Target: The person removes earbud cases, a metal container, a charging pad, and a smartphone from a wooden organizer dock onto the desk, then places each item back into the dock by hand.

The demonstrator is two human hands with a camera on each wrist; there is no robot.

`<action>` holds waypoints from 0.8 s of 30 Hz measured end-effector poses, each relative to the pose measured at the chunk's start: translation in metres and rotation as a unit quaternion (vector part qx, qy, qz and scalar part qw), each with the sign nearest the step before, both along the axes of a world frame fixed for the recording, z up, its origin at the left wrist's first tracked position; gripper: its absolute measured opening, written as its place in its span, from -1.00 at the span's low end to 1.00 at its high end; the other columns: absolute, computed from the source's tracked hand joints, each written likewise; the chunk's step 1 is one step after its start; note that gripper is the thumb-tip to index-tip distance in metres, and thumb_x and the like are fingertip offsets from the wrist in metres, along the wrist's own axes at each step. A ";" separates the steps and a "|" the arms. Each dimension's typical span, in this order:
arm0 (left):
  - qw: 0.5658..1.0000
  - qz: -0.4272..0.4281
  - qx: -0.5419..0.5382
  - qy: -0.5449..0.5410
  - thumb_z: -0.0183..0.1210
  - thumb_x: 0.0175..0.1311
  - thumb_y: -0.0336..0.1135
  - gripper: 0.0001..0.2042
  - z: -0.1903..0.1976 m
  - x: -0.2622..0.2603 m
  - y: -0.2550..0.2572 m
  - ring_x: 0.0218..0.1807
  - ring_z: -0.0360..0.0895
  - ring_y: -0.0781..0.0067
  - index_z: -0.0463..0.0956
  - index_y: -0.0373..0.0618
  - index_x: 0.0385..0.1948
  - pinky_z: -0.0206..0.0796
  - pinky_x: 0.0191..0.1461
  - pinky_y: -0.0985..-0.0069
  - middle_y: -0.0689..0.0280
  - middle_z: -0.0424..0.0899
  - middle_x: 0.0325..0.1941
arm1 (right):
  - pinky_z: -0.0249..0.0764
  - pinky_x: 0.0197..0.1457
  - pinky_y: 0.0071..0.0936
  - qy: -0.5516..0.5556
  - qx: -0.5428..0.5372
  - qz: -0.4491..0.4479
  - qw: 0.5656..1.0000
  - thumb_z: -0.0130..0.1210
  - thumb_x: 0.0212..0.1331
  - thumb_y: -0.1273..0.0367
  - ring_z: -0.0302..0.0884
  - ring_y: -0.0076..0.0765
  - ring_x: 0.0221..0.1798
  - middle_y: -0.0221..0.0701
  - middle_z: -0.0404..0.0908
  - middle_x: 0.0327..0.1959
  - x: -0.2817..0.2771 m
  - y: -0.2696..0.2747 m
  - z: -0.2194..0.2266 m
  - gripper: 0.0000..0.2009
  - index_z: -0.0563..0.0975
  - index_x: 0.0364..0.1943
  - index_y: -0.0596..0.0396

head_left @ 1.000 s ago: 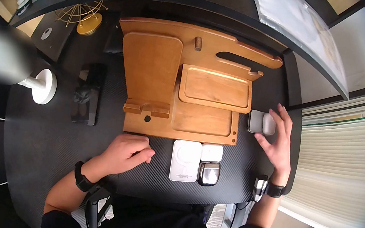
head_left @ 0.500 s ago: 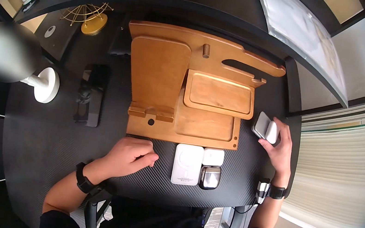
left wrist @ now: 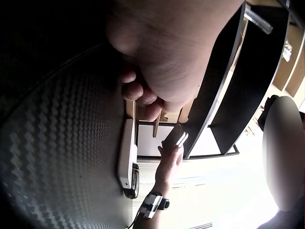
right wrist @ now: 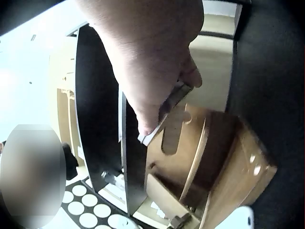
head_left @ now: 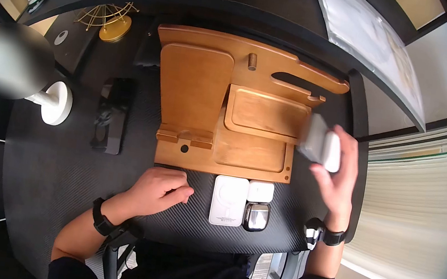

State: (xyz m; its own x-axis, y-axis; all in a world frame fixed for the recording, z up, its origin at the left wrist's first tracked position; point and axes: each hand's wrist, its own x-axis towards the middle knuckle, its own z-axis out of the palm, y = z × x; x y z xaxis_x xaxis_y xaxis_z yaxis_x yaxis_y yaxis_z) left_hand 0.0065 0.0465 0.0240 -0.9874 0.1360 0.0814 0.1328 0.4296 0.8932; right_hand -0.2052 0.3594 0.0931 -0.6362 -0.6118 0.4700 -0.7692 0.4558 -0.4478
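My right hand (head_left: 336, 172) grips a flat grey-and-white case (head_left: 321, 144) and holds it lifted above the right edge of the wooden desk organiser (head_left: 229, 100). In the right wrist view the case (right wrist: 167, 109) shows edge-on under the fingers (right wrist: 190, 76). The left wrist view catches the case (left wrist: 174, 139) far off in that hand. My left hand (head_left: 162, 188) rests on the black table (head_left: 58, 173) with its fingers curled and nothing in them, just below the organiser's front edge.
A white flat charger (head_left: 228, 200), a small white box (head_left: 260, 191) and a shiny metal case (head_left: 256, 217) lie together in front of the organiser. A black phone (head_left: 111, 115), a white lamp base (head_left: 57, 103) and a gold wire ornament (head_left: 108, 22) stand at the left.
My right hand closed on the grey-and-white case, lifted it off the table at the right and carried it up and left over the organiser's edge. The left hand stayed still.
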 end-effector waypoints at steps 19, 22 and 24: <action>1.000 0.004 0.004 0.003 0.18 0.39 -0.29 -0.75 0.000 0.001 -0.001 -0.46 0.58 0.28 0.56 -0.17 -0.52 0.36 -0.39 0.37 0.31 0.57 -0.54 | 0.44 0.21 -0.12 0.063 0.041 0.066 0.995 0.44 -0.01 0.17 0.45 0.09 0.15 -0.09 0.49 0.16 -0.002 -0.048 -0.001 -0.28 0.44 0.27 0.16; 1.000 0.003 0.004 0.001 0.19 0.39 -0.28 -0.74 0.000 0.001 -0.001 -0.46 0.57 0.26 0.55 -0.17 -0.53 0.36 -0.39 0.35 0.30 0.57 -0.54 | 0.41 0.25 -0.11 0.051 0.026 0.005 0.998 0.44 0.01 0.16 0.45 0.08 0.20 -0.06 0.48 0.17 -0.003 -0.015 -0.005 -0.26 0.43 0.28 0.18; 1.000 0.002 0.003 0.004 0.19 0.39 -0.28 -0.74 -0.001 0.000 0.000 -0.46 0.57 0.25 0.54 -0.17 -0.54 0.35 -0.39 0.34 0.30 0.57 -0.54 | 0.37 0.29 -0.15 0.008 0.002 -0.066 0.998 0.41 0.07 0.18 0.45 0.06 0.21 -0.07 0.48 0.15 -0.002 0.006 -0.011 -0.29 0.41 0.30 0.19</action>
